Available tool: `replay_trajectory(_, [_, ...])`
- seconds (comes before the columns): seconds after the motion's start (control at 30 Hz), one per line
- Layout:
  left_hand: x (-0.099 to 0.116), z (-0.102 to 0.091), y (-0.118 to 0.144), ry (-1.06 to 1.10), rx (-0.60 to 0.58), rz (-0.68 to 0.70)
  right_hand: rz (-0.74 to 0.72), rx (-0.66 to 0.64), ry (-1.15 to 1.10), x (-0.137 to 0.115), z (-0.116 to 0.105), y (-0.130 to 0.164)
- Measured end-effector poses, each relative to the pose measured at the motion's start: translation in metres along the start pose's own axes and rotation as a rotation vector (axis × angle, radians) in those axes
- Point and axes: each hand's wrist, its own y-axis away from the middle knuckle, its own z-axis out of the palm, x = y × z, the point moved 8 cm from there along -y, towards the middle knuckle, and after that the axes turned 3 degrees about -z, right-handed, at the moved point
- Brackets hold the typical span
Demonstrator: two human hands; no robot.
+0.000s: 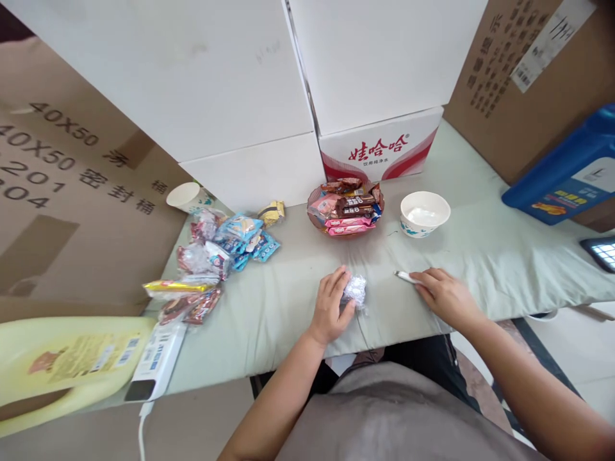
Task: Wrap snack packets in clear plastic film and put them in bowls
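Observation:
My left hand rests on the cloth, its thumb and fingers curled around a crumpled ball of clear plastic wrap. In my right hand is a slim white stick-like thing, pinched so that its end points left; its exact kind is not clear. Beyond the hands stands a clear reddish bowl filled with wrapped snack bars. To its right is a white paper bowl with a blue pattern, with something clear or whitish inside.
Several wrapped snacks are heaped at the left, near a tipped paper bowl. A white power strip and a yellow jug lie at the front left. White boxes stand behind; a blue container is at right.

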Motion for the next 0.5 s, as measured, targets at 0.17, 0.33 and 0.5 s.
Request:
replay_trajectory(0.17, [-0.005, 0.008, -0.002, 0.042, -0.084, -0.058, -0.009, 0.169, -0.119, -0.026, -0.006, -0.001])
replay_trajectory(0.33, [-0.008, 0.007, 0.0, 0.108, -0.049, -0.103, -0.127, 0.038, -0.296, -0.089, 0.028, -0.016])
replay_trajectory(0.5, [-0.009, 0.005, 0.0, 0.192, -0.046, -0.096, -0.163, 0.055, -0.265, -0.098, 0.021, -0.022])
